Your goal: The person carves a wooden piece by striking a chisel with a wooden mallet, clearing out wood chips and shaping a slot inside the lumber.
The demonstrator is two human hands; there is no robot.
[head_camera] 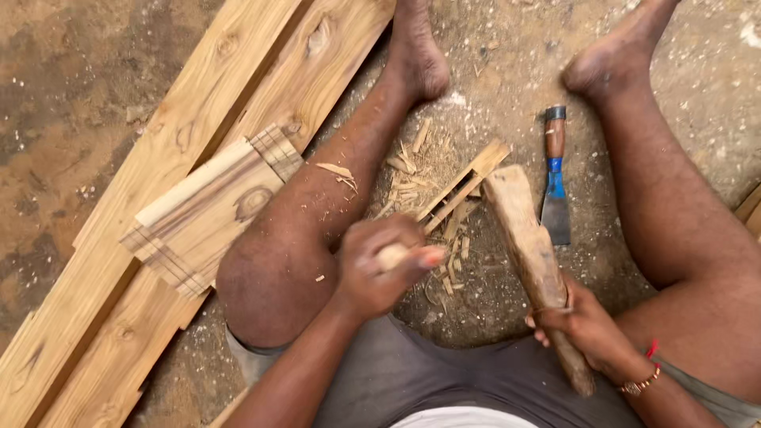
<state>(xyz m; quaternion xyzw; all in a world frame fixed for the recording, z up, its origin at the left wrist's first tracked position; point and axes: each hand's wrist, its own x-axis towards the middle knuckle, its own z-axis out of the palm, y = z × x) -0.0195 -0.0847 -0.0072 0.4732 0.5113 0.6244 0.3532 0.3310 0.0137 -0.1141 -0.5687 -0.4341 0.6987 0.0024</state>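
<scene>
Head view
Left hand: the left hand (380,265) is clenched around a pale wooden handle (392,255), fist closed tight, thumb tip pressed on it.
Right hand: the right hand (583,325) grips the lower end of a rough wooden mallet (531,254), whose head rises up and away from it.
Workpiece: a slotted wood strip (464,186) lies on the ground just beyond the left hand, touching the mallet's head.
Shavings: wood chips (408,178) are scattered around the strip.
Spare tool: a blue-handled chisel (555,178) lies beyond the right hand, beside the mallet.
Far left of the left hand: a notched board (210,210) rests on long planks (119,277).
</scene>
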